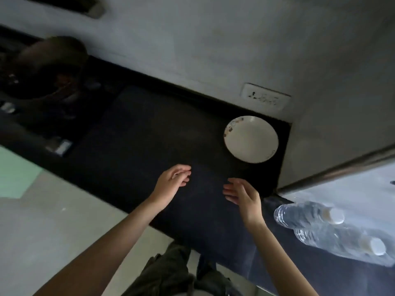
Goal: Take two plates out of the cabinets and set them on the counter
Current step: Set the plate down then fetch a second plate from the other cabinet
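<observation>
Dark stone counter (139, 133) runs along a pale grey wall (213, 39), ending at its right end against a light side panel. One white plate (251, 139) lies flat on the counter in that far right corner, close to both the back wall and the right edge; its rim carries small brownish markings on the left side. A wall socket (265, 97) sits on the wall just above the plate.

Both hands hover over the counter's front part, near its front edge and short of the plate. The left hand (171, 181) is open with the fingers loosely curved and holds nothing. The right hand (242, 195) is also open, fingers spread and pointing left, empty, with its fingertips well apart from the plate's near rim. The two palms face each other with bare counter between them.

At the counter's left end a dark round pot (49, 67) stands on what looks like a stove, blurred and dim. Beyond the counter's right edge, two clear plastic bottles (333, 231) with white caps stand side by side near the right forearm.
</observation>
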### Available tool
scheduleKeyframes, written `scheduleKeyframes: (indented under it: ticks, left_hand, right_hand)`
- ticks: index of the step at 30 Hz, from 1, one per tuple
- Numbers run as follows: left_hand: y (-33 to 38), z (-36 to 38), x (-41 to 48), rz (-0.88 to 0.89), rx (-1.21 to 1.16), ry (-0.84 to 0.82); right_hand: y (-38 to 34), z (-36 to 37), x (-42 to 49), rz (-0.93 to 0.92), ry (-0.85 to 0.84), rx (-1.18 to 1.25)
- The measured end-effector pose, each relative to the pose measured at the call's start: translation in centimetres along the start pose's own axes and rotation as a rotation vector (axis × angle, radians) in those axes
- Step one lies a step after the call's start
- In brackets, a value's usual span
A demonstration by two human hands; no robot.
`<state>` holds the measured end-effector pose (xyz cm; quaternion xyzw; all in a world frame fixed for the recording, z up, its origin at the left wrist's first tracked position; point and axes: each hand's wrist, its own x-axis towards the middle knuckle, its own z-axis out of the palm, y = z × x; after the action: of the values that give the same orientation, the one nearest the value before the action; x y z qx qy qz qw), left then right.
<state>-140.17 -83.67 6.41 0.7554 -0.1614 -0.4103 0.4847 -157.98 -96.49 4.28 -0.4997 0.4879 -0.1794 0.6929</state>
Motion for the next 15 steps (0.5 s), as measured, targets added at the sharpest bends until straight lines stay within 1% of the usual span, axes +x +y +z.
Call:
scheduleKeyframes:
  ticks: [3, 5, 8, 10, 12, 15]
  left_hand:
    - [-4.7, -2.0, -6.6, -0.099, -0.078, 0.149]
    - [-8.6, -3.0, -11.4, -0.175, -0.156, 0.296]
    - [-14.6, -4.1, -18.0, -0.314, -0.268, 0.471]
    - [-18.2, -4.5, -22.6, -0.393, -0.345, 0.594]
    - [-21.3, -4.4, -27.2, -0.454, -0.422, 0.72]
    - [-25.4, -3.4, -33.5, -0.538, -0.552, 0.903]
  right_hand:
    - [1.8, 0.8, -3.0, 0.06, -0.215, -0.098]
    - [3.7, 1.9, -4.4, 0.112, -0.351, -0.178]
    - [6.8, 4.2, -5.9, 0.239, -0.526, -0.304]
    - [8.6, 6.3, -7.1, 0.311, -0.639, -0.429]
    - [10.1, 8.7, -8.4, 0.328, -0.742, -0.561]
    - [12.8, 12.8, -10.2, 0.296, -0.882, -0.738]
